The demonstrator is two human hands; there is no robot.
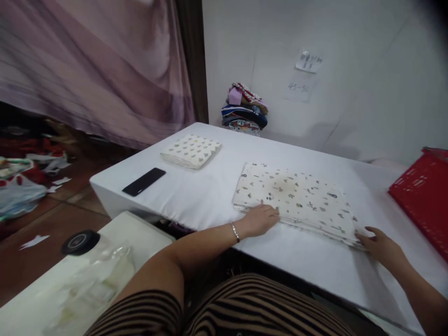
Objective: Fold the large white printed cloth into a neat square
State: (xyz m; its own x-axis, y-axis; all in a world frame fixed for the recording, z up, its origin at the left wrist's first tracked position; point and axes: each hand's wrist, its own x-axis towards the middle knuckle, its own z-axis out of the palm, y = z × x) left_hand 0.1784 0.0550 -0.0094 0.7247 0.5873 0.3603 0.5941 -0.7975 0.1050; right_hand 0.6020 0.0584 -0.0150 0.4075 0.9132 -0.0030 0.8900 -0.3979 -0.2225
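Observation:
A folded white cloth [297, 193] with small grey-brown printed motifs lies as a long rectangle on the white-covered table in front of me. My left hand [261, 219] rests on its near edge, palm down, fingers stretched out. At the near right corner, my right hand [380, 245] has the cloth's edge between its thumb and fingers; some of those fingers are hidden. A second folded white cloth [192, 150], printed with grey heart-like shapes, sits apart at the table's far left.
A black phone [144, 181] lies near the left table edge. At right stands a red bin or basket [423, 196]. Behind the table is a stack of folded fabrics [245, 109] by the wall. Lower left, a white surface [140, 233] bears a black round object [80, 242] and clear plastic [101, 284].

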